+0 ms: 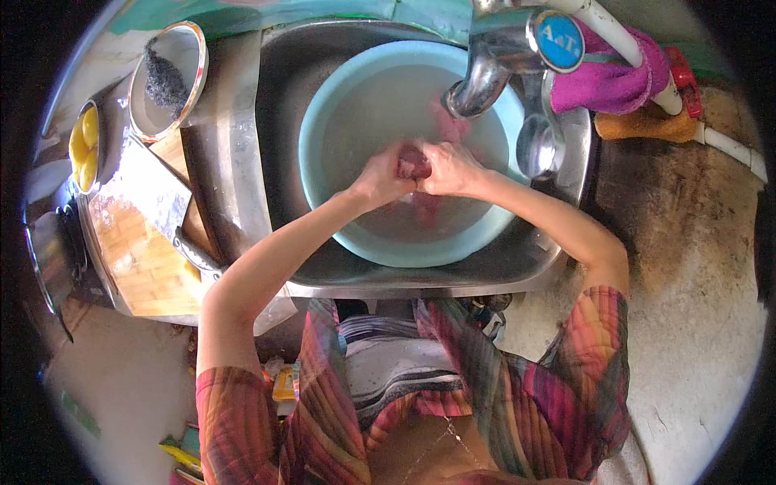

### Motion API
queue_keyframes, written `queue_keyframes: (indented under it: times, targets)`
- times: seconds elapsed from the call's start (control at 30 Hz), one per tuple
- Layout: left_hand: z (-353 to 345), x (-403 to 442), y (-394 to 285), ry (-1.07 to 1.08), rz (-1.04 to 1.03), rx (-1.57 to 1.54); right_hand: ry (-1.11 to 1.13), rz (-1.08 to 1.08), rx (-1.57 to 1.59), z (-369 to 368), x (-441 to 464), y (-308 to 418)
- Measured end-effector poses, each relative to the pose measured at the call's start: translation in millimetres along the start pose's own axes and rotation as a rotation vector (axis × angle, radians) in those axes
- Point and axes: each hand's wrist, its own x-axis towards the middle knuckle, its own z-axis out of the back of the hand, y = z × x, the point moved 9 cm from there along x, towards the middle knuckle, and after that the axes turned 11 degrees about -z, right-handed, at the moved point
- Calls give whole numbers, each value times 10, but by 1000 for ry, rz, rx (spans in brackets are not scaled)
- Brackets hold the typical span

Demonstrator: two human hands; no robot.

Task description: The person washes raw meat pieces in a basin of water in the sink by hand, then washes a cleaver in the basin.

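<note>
My left hand [378,179] and my right hand [454,170] meet over a light blue basin [314,153] of cloudy water. Between them, both sets of fingers are closed on a wet, dark red lump [414,162] that looks like raw meat. Much of it is hidden by the fingers. A pinkish-red piece [454,125] shows in the water just beyond my right hand, and another reddish patch lies under the hands. Whether these join the lump I cannot tell.
The basin sits in a metal sink [279,105] under a faucet [489,77]. To the left, a cleaver [158,190] lies on a wooden cutting board [145,267], near a bowl with a scouring pad [164,81] and a dish of yellow pieces [84,149]. A magenta cloth [610,77] hangs right.
</note>
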Motion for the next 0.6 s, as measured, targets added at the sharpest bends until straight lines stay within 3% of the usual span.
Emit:
queue_keyframes:
  times: [0.13,0.2,0.3,0.33,0.37,0.43,0.53,0.6]
  targets:
    - [-154,34,309,8,43,-107,9,36,122,-85,-61,9]
    - [-225,-40,333,229,244,22,-58,101,162,-63,-60,83]
    - [-199,-136,317,68,137,-184,9,95,137,0,-83,204]
    - [-143,-176,94,120,276,-197,12,95,138,34,-83,223]
    - [-107,-201,8,120,281,-203,52,77,147,21,-97,227]
    - [-36,-151,-206,110,91,-252,92,65,151,-8,-87,211]
    - [-312,-136,317,89,22,-315,51,124,197,8,-140,212]
    - [-312,-114,321,70,-24,-309,83,110,178,0,-164,213]
